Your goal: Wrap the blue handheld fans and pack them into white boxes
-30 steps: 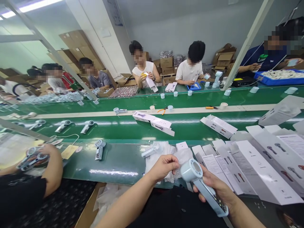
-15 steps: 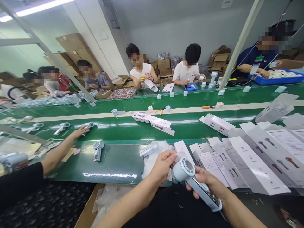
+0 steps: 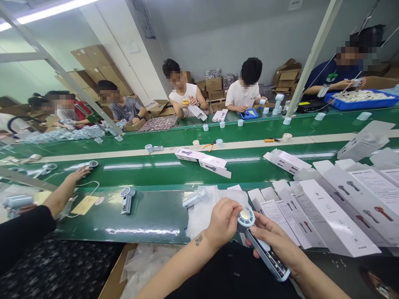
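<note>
A light blue handheld fan (image 3: 264, 253) slants in front of me, its round head up and left, its handle down toward the right. My right hand (image 3: 274, 236) is wrapped round the upper handle just below the head. The curled fingers of my left hand (image 3: 222, 220) pinch at the left edge of the fan head; the fingertips are partly hidden. Beyond my left hand lies a stack of clear plastic bags (image 3: 202, 216), with another light blue fan (image 3: 195, 197) on it. One more fan (image 3: 127, 200) lies farther left on the green bench.
Open white printed boxes (image 3: 333, 216) crowd the right side. Two boxes (image 3: 202, 161) lie on the green belt (image 3: 249, 166). A co-worker's hand (image 3: 82, 172) touches a fan at the left. Orange-handled pliers (image 3: 209, 146) lie beyond. Several people sit across the line.
The fan in my hands has turned, so its round head faces up more. My left hand has shifted right, closer against the head. The co-worker's hand at the left moved left with a fan.
</note>
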{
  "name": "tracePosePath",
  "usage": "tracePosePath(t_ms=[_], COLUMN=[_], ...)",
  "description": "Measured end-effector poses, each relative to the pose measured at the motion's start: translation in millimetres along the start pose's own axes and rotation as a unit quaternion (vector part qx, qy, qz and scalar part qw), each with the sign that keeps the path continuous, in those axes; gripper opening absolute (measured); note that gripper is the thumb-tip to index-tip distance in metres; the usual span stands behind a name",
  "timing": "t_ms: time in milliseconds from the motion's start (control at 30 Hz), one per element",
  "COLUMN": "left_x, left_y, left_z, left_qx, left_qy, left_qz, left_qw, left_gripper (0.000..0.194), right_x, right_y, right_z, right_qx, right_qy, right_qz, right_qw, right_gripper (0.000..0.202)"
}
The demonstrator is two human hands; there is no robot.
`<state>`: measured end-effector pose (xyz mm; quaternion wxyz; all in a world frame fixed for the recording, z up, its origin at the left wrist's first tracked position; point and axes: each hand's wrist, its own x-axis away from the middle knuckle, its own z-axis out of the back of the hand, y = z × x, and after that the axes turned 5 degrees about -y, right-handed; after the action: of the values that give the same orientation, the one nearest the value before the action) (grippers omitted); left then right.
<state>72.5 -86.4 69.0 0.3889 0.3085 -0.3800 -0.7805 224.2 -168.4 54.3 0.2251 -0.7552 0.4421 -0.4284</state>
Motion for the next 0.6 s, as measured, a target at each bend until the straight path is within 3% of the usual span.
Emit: tracePosePath(t_ms=[133,267,333,467,600], left_x=[1.7,11.3,19.7,25.1,15.6], left_y=[1.0,1.8,-2.3,-18.4,-24.2], left_z=[8.6,10.8,7.7,-0.8,4.4], left_qx=[-0.082,-0.174,-0.188,-0.139,-0.119], left_qy=[-0.017,-0.108,-0.143,-0.156,-0.159], left_qz=[-0.049,-0.161,-0.187,-0.115,-0.073], left_qw=[0.995,0.965,0.954,0.971,0.977], left_gripper=[0.02,0.019,0.02,0.018,0.015], right_x=[3.1,1.9,-1.2,-7.8,-4.0], right_y=[2.0,-5.8,-8.4,-2.8,0.1], right_z=[3.5,5.0,4.2,-0.9,-0.4], right_qx=[0.055,-0.037,-0.082,-0.167,-0.209], right_qy=[0.05,0.037,0.049,0.082,0.091], right_qz=[0.017,0.009,0.0,-0.04,-0.07], right_qw=[0.997,0.999,0.995,0.982,0.971], right_gripper=[0.067,0.055,0.051,0.037,0.031])
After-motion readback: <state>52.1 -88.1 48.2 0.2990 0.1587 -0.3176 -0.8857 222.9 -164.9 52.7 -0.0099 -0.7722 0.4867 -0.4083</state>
